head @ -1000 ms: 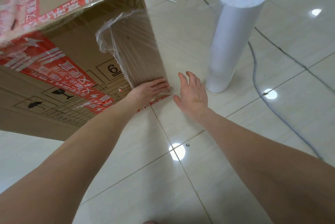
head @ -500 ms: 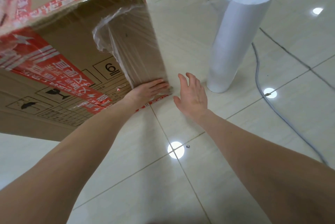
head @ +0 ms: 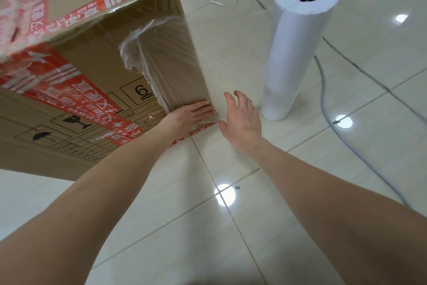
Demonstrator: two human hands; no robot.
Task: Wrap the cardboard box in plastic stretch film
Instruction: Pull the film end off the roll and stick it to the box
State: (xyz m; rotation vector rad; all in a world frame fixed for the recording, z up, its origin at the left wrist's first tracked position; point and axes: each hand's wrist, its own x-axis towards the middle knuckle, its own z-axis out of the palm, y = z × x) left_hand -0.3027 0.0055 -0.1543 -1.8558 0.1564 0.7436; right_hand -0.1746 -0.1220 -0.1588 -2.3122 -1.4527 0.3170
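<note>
A large cardboard box (head: 87,76) with red printed tape fills the upper left, standing on the tiled floor. Clear stretch film (head: 166,53) clings to its near corner, bunched at the loose end. My left hand (head: 187,115) lies flat with straight fingers pressed on the film at the bottom of that corner. Just right of the corner my right hand (head: 242,120) hovers with spread, relaxed fingers, holding nothing. A tall white roll of stretch film (head: 293,53) stands upright on the floor to the right of my hands.
A grey cable (head: 328,104) runs over the pale floor tiles behind and to the right of the roll. Small scraps (head: 217,3) lie on the floor beyond the box. Ceiling lights reflect as bright spots on the tiles.
The view has shifted slightly, so box and roll sit a little differently in the frame. Both hands stay where they were at the box's lower corner.
</note>
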